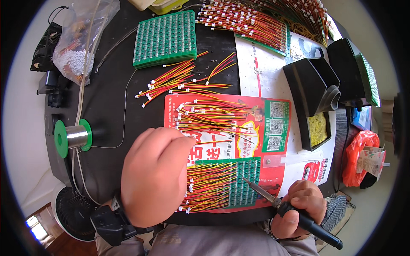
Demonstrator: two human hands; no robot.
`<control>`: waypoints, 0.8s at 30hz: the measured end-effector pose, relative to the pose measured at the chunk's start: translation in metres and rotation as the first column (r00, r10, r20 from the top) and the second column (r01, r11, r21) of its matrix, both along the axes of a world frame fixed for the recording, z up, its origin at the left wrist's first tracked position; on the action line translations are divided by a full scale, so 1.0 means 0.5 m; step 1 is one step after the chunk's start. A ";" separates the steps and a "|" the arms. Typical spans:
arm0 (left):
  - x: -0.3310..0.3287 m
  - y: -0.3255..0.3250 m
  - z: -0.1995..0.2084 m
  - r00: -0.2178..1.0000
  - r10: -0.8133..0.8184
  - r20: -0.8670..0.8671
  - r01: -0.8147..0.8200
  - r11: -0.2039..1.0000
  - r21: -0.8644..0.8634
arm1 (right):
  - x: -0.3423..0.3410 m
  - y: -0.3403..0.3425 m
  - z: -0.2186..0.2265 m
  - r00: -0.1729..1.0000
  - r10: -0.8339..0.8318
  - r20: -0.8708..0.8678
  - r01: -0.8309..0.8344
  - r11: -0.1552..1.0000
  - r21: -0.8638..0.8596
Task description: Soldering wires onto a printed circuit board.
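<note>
My right hand point(301, 207) is wrapped round the handle of a soldering iron point(318, 231). The iron's tip points up and left, over the bare right part of a green circuit board panel point(250, 194). Rows of red and yellow wires with white plugs cover the panel's left part. Past its far left corner, my left hand point(156, 170) has its fingers pinched at the white plug end of a thin connector wire point(218, 141); the fingertips are partly hidden. Just beyond lies a bunch of similar connector wires point(209, 113) on a red printed sheet point(279, 170).
A stack of green panels point(164, 38) stands at the back, with loose wires before it. The solder spool point(77, 137) is at left, near a plastic bag point(77, 62) of white pieces. On the right are a black iron stand point(311, 77), a yellow sponge point(317, 128) and wired panels behind.
</note>
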State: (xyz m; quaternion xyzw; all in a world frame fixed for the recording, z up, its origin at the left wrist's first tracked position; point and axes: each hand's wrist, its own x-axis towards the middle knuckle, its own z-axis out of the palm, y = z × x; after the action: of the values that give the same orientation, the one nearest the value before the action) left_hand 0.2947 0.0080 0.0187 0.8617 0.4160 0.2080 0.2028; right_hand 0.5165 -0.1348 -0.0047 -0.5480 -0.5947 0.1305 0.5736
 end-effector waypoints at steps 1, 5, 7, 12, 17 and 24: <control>-0.002 -0.003 0.001 1.000 0.001 0.000 -0.001 1.000 0.001 | 0.002 -0.001 -0.001 1.000 0.006 0.007 -0.006 1.000 0.010; -0.002 -0.007 0.001 0.997 -0.027 -0.069 0.026 1.000 -0.016 | 0.007 -0.001 -0.006 0.999 0.035 -0.002 -0.035 0.999 0.004; 0.001 -0.007 0.002 0.997 -0.009 -0.075 0.007 1.000 -0.020 | 0.007 -0.002 -0.007 1.000 0.029 -0.007 -0.029 1.000 0.011; 0.002 -0.011 0.019 1.000 -0.016 0.001 0.016 0.998 -0.067 | 0.005 -0.001 -0.004 1.000 0.020 -0.008 -0.020 1.000 0.013; 0.008 -0.012 0.028 0.995 -0.005 0.096 0.011 0.998 -0.063 | -0.009 -0.010 -0.001 0.999 -0.047 -0.008 0.046 0.997 -0.066; 0.000 -0.026 0.035 0.964 -0.036 0.263 0.082 0.983 -0.165 | -0.012 -0.008 0.001 0.998 -0.058 -0.013 0.057 0.997 -0.060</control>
State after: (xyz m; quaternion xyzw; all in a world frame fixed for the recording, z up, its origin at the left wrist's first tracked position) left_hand 0.2946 -0.0049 0.0362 0.8180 0.3767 0.2755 0.3362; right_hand 0.5106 -0.1386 -0.0041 -0.5808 -0.5702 0.1354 0.5649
